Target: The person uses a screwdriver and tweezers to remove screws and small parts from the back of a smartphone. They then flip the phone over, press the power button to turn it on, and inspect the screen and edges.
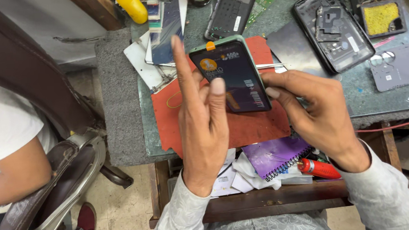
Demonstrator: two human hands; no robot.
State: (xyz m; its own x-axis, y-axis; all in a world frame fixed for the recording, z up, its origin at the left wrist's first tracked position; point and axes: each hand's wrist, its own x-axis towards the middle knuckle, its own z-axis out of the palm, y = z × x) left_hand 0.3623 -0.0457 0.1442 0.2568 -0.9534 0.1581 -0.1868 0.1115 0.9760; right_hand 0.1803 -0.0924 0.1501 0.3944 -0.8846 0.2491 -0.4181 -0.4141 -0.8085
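Observation:
I hold a smartphone (234, 73) with a green frame, its dark screen covered by a printed protective film with an orange pull tab at the top edge. My left hand (203, 125) supports its left side, index finger pointing straight up and another fingertip resting on the screen. My right hand (319, 115) grips the phone's right lower edge with thumb and fingers. The phone hovers over a red work mat (254, 125) on the green bench top (378, 91).
Two opened phone housings (334, 27) (232, 8), a grey back plate (405, 65), a yellow sponge tray (381, 18), a yellow bottle (130, 4) and loose glass panels (166, 33) lie on the bench. A shelf below holds a purple spiral notebook (276, 155), papers and a red tool (318, 168). Another person sits on a chair (68, 174) at left.

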